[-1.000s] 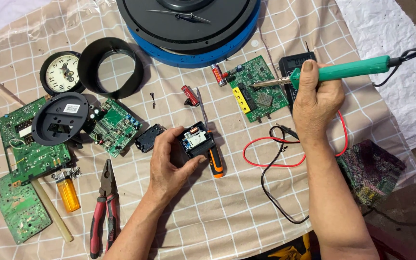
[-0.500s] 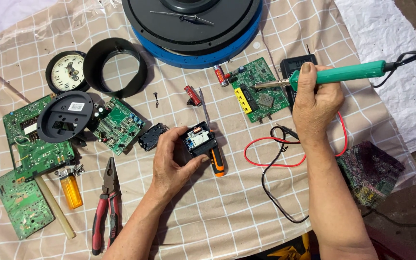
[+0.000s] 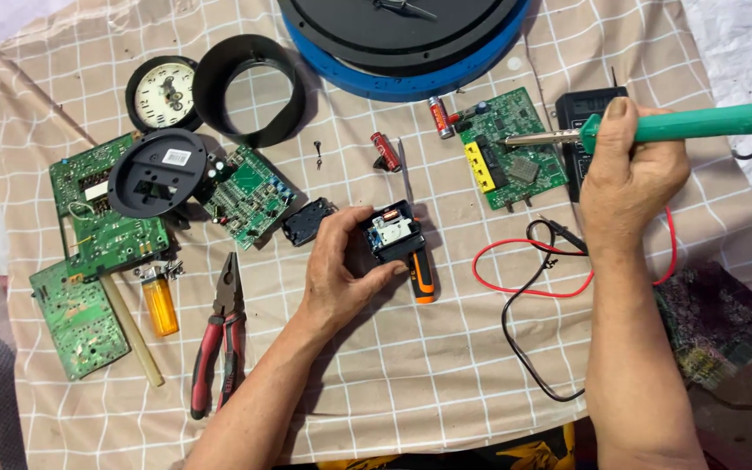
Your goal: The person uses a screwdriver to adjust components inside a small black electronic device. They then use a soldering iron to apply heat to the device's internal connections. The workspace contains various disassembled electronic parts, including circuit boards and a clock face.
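Observation:
My left hand point(image 3: 339, 271) grips a small black clock movement point(image 3: 391, 233) with its cover off, showing a copper coil inside, held on the checked cloth near the middle. My right hand point(image 3: 627, 178) holds a green-handled soldering iron point(image 3: 689, 127); its metal tip hangs over a green circuit board point(image 3: 508, 150) with a yellow connector. A black cover piece point(image 3: 306, 222) lies just left of my left hand. An orange-handled screwdriver point(image 3: 420, 272) lies under the movement.
A big black and blue round clock body point(image 3: 411, 39) is at the top. A small clock face point(image 3: 162, 94), black ring point(image 3: 250, 87), round black back point(image 3: 157, 172), several green boards point(image 3: 102, 235), red pliers point(image 3: 218, 344), yellow lighter point(image 3: 161, 305), batteries point(image 3: 439, 116), black meter point(image 3: 578, 117) with red and black leads point(image 3: 524, 283).
The view has shifted slightly; both hands stay about where they were, the left still on the movement, the right still holding the iron over the board.

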